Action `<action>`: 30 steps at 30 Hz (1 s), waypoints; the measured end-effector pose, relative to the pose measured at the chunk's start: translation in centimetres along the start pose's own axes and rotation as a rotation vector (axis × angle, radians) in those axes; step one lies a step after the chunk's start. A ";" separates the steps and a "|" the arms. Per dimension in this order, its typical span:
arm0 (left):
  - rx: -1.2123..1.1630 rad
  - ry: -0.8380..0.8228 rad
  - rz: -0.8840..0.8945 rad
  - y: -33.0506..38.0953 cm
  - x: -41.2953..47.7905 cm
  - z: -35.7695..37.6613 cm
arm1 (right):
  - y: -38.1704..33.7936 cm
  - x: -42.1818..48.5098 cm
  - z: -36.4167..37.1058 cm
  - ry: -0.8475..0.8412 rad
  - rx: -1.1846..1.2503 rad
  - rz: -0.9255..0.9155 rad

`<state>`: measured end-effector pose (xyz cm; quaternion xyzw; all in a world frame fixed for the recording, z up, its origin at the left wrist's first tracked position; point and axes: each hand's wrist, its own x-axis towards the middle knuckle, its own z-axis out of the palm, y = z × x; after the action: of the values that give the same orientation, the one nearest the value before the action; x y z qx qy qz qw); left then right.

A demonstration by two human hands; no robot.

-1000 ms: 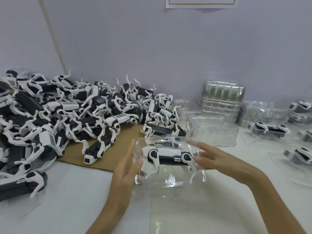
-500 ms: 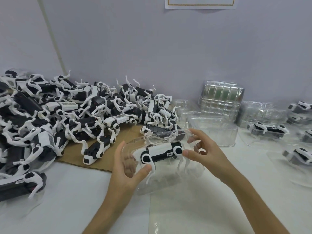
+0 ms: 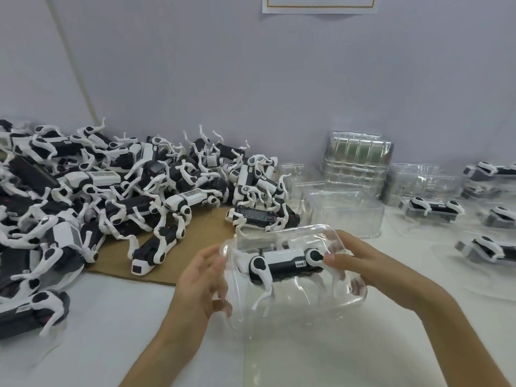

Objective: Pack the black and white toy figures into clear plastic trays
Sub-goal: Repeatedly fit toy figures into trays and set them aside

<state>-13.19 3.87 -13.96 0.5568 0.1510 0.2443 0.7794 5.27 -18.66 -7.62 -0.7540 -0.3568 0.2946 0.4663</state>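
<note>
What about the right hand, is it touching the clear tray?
Touching. The head view shows the right hand gripping the tray at its right end: thumb pressed on the front near the toy, fingers visible through the plastic behind.

Nothing legible — label [image 3: 300, 263] on toy figure [image 3: 279, 265] blurred.
</note>
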 end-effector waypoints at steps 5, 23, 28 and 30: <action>0.099 -0.141 -0.148 -1.5 -0.1 0.8 | 3.0 -2.6 -0.1 0.230 -0.006 0.127; 0.599 -0.246 0.113 -2.1 -0.7 1.2 | 1.1 -4.4 6.3 0.290 -0.754 -0.234; 0.704 0.052 0.294 -2.2 -0.5 1.4 | 3.0 -2.0 2.6 0.497 -0.771 -0.156; 0.694 0.114 0.309 -2.2 -0.4 1.3 | 3.8 -1.1 1.2 0.564 -0.762 -0.120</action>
<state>-12.41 1.98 -15.59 0.7891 0.1823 0.3238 0.4890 4.70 -20.13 -11.44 -0.8997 -0.3421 -0.1007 0.2516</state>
